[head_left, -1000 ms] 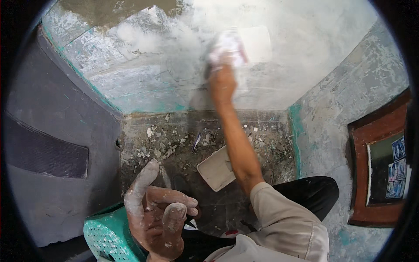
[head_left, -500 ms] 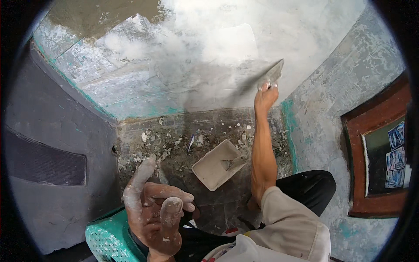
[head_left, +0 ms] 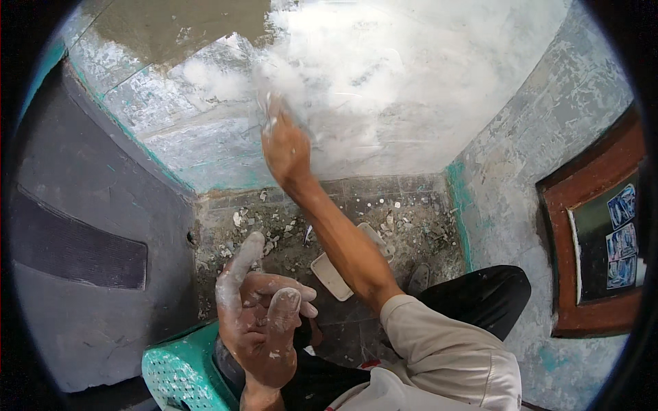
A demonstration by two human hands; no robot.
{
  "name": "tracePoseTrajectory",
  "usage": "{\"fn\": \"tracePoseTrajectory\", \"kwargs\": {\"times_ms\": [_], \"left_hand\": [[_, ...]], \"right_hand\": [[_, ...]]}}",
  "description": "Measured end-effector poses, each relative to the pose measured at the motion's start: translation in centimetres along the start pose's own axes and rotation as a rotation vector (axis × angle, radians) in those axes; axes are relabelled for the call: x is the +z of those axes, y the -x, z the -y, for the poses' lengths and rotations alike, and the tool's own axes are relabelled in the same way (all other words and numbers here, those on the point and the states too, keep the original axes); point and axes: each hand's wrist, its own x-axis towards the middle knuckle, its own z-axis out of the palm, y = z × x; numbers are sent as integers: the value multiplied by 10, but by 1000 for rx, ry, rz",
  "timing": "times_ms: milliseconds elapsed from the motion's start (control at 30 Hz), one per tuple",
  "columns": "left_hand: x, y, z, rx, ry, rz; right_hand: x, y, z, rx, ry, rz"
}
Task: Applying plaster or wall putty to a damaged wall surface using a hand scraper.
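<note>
My right hand is closed round a flat plastering trowel, smeared by motion and partly hidden by the fingers. The trowel is at the wall, where wet white plaster is spread. Below, in front of my body, my left hand is raised and holds nothing. Its index finger stretches up, the other fingers curl loosely, and the thumb stands apart; whitish plaster coats the skin. Partly covered by my right forearm, a pale rectangular tub rests on the floor.
Flaked paint and rubble lie along the wall's foot. At the left stands a dark grey panel; at the right is a brown wooden frame. A green perforated plastic seat is beside my left arm. Brown-grey render covers the wall's upper left.
My right hand has swept the trowel leftward across the wall, and its forearm now crosses over the tub. My left hand keeps its pose. The view has shifted slightly.
</note>
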Motion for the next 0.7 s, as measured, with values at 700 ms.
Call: {"fn": "tracePoseTrajectory", "kwargs": {"times_ms": [700], "left_hand": [[-10, 3, 3, -8, 50, 52]], "right_hand": [[-17, -21, -17, 147, -185, 242]]}}
